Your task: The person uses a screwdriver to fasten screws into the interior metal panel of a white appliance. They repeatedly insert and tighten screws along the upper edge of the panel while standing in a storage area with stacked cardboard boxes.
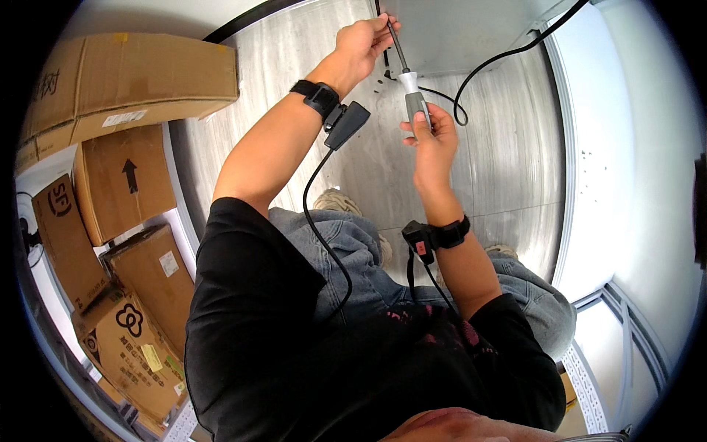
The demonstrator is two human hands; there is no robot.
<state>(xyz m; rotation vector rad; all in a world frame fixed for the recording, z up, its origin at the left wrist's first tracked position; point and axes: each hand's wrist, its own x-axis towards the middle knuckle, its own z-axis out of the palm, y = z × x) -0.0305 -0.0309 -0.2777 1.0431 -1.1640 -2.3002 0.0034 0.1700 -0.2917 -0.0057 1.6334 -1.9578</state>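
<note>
A screwdriver (403, 59) with a grey and white handle and a long dark metal shaft slants up and away from me. My right hand (434, 134) is closed round its grey handle. At the far end, my left hand (362, 43) pinches the shaft near its tip. Whether anything small sits between those fingertips is hidden. Both hands are beside the lower edge of a grey metal panel (471, 33). Just below the left fingers, small dark bits lie on the floor.
A black cable (508, 53) crosses the panel and loops onto the wood-look floor (508, 162). Several cardboard boxes (132, 173) fill a shelf on the left. A white wall (648, 184) stands on the right. Strapped devices with wires (347, 124) sit on both my wrists.
</note>
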